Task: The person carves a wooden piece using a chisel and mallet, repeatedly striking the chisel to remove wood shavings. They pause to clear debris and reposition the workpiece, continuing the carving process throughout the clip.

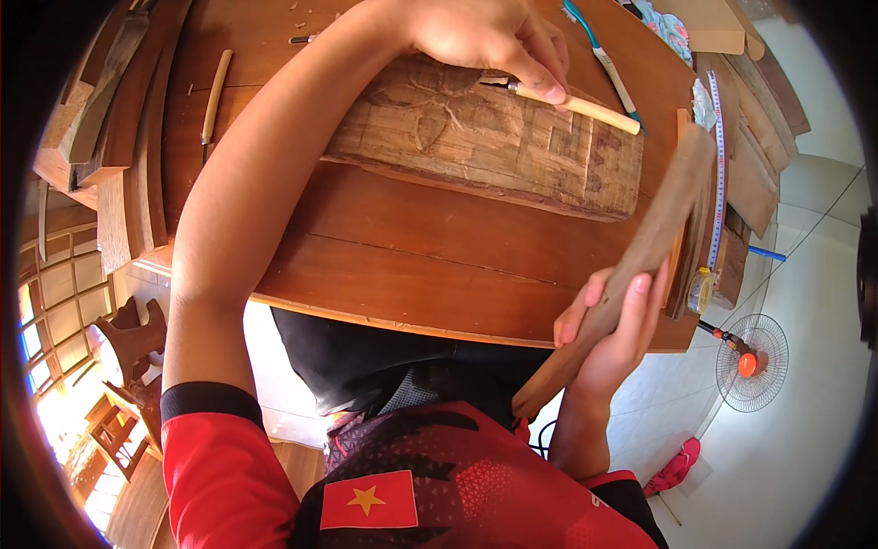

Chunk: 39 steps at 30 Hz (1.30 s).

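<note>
A thick carved wood block (494,156) lies on the brown table, with a flower relief and angular grooves cut into its top. My left hand (485,37) reaches over it and is closed on a carving chisel (599,113) with a pale wooden handle. The chisel lies at a low slant, its dark blade pointing left over the block's far side; I cannot tell whether the tip touches the wood. My right hand (622,329) is wrapped round a long wooden stick (654,224), held tilted over the table's near right edge, its upper end apart from the chisel.
Another chisel (217,101) lies left of my forearm, and a teal brush (599,55) lies beyond the block. Wood planks (137,137) are stacked at the left, with more boards (750,137) at the right. An unrolled tape measure (716,174) runs along the right side. A fan (752,363) stands right of the table.
</note>
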Motion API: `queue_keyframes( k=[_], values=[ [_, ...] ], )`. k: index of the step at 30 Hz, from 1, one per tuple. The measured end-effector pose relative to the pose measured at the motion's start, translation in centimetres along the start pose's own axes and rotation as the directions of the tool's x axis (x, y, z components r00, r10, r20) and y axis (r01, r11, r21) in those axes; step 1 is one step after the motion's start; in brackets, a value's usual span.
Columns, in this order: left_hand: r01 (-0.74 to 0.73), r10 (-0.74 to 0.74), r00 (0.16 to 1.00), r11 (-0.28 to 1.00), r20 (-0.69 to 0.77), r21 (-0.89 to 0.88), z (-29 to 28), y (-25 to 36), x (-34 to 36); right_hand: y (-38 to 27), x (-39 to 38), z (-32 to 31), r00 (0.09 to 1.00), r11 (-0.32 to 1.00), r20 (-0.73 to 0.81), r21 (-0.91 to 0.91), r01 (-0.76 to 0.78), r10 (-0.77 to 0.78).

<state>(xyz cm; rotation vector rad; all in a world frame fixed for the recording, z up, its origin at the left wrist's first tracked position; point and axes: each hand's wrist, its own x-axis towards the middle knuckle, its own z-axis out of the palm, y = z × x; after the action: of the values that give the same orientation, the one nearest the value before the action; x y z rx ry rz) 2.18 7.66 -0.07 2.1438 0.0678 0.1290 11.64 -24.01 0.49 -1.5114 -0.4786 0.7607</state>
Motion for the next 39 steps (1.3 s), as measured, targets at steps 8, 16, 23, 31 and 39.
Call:
queue_keyframes(
  k=[8, 16, 23, 31, 39],
  values=[
    [0.003, -0.002, 1.000, 0.999, 0.028, -0.039, -0.2, 0.0, 0.0, 0.6, 0.2, -0.3, 0.985, 0.989, 0.160, -0.144, -0.038, 0.061],
    [0.107, -0.061, 0.972, 0.974, 0.225, -0.201, -2.0, 0.6, -0.9, 0.0, 0.8, -0.4, 0.991, 0.997, 0.135, -0.076, -0.015, 0.025],
    [0.077, 0.020, 0.959, 0.941, 0.282, -0.328, -4.3, 0.1, -3.0, -0.4, 1.0, -0.8, 0.986, 0.998, 0.164, -0.065, -0.024, 0.034],
    [0.138, -0.120, 0.989, 0.961, 0.088, -0.240, -4.5, 0.8, -3.8, -0.1, 1.2, -0.9, 0.985, 0.998, 0.174, -0.066, -0.003, 0.015],
    [0.233, -0.241, 0.968, 0.966, -0.069, -0.113, -4.8, 2.0, -4.4, -1.2, 2.7, -0.8, 0.955, 0.992, 0.288, -0.087, 0.095, -0.066]
  ],
)
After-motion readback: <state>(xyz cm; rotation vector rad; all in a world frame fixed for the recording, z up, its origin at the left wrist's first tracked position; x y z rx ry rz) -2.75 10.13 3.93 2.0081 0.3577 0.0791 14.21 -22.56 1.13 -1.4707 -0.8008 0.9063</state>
